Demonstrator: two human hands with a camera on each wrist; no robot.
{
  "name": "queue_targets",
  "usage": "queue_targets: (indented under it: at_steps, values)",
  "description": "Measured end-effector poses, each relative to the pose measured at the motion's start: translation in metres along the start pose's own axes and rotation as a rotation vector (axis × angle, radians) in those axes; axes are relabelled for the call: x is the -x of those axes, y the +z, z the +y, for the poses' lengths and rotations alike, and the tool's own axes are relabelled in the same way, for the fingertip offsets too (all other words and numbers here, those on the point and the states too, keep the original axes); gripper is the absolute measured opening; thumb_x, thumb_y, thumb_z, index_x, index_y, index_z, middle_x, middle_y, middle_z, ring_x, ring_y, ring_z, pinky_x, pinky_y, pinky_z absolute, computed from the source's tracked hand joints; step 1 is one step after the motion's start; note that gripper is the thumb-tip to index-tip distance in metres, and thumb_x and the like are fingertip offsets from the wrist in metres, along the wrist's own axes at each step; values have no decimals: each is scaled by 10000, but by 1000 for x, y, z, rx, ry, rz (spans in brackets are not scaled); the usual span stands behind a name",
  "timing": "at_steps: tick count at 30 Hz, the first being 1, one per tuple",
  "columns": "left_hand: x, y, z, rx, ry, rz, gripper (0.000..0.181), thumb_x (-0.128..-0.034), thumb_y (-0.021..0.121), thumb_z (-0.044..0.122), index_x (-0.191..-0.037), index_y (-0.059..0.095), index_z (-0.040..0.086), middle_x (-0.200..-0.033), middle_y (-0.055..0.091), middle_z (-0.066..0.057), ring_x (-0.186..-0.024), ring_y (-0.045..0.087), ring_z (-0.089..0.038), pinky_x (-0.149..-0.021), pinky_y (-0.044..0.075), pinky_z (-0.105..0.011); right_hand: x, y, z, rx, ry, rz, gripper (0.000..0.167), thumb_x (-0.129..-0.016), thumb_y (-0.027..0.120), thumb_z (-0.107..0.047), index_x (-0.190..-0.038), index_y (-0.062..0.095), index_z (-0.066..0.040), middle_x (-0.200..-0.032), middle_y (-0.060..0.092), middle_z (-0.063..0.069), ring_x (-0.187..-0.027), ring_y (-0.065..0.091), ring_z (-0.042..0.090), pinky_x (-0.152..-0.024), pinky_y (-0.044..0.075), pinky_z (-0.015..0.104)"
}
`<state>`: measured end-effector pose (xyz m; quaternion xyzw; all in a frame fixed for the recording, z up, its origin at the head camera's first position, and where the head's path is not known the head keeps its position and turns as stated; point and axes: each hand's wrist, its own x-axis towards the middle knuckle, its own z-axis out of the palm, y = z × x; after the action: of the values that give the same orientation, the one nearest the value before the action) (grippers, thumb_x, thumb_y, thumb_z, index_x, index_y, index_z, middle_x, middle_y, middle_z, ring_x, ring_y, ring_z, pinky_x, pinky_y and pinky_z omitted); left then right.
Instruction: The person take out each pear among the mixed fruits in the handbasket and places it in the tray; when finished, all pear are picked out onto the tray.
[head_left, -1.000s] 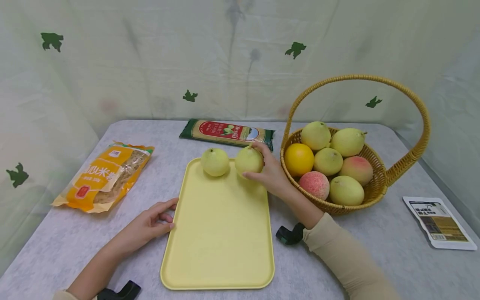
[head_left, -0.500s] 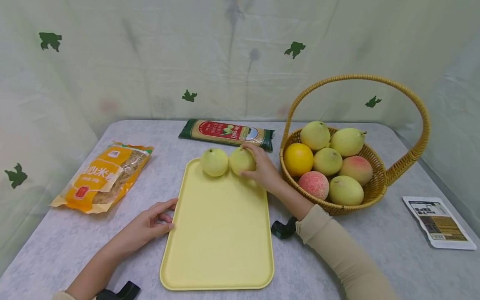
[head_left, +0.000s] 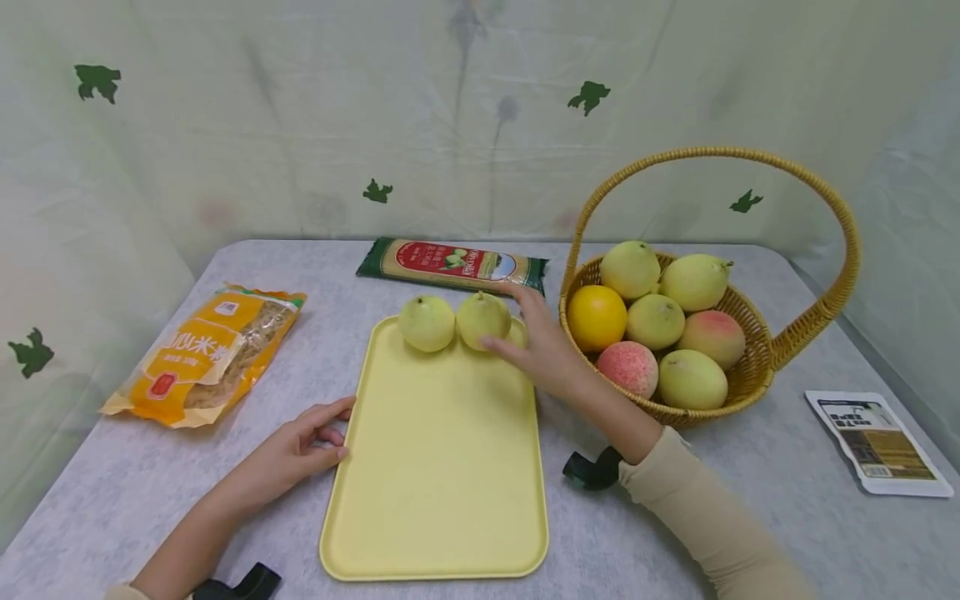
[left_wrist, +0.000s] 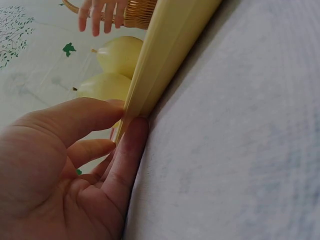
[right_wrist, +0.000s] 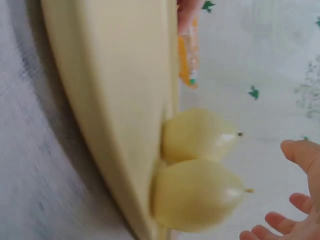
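A pale curtain (head_left: 300, 125) backs the grey counter (head_left: 600, 533). At upper centre, two smooth yellow-green pears (head_left: 427, 323) touch on one yellow tray (head_left: 435, 467). The right hand (head_left: 547, 354), fingers apart, partly hides a tray corner; the left hand's (head_left: 296, 450) fingers clamp the tray's left rim. Around: three packets (head_left: 202, 358), and, upper right, one basket (head_left: 750, 396) holding at least seven fruits (head_left: 597, 319).

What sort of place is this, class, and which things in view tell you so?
Probably a staged tabletop work area: pale printed sheeting hangs behind the table, a yellow tray and fruit basket are set out, and black devices show at both wrists.
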<state>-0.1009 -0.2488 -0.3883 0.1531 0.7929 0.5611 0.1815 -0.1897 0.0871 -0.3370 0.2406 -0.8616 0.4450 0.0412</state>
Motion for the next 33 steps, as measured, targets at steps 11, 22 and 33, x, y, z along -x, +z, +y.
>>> queue_targets:
  at_steps: [11,22,33]
  values:
    - [0,0,1,-14,6,-6,623,-869,597,115,-1400,282,30,-1289,342,-171,-928,483,-167,-731,445,-233,30,-81,-12,118,-227,132,597,-781,694,-56,-1289,387,5,-1270,429,115,-1154,410,256,-932,345,414]
    - [0,0,0,-12,17,-4,621,-870,591,98,-1397,274,6,-1285,337,-180,-914,485,-152,-724,443,-229,15,-146,6,206,-95,210,681,-747,736,-131,-1323,383,-43,-1290,447,94,-1175,396,248,-976,293,383]
    - [0,0,0,-19,22,1,625,-867,592,88,-1395,271,-7,-1278,341,-183,-904,492,-147,-722,444,-228,-2,-156,31,168,14,190,707,-774,719,-210,-1350,339,-58,-1321,408,100,-1200,350,274,-1000,249,392]
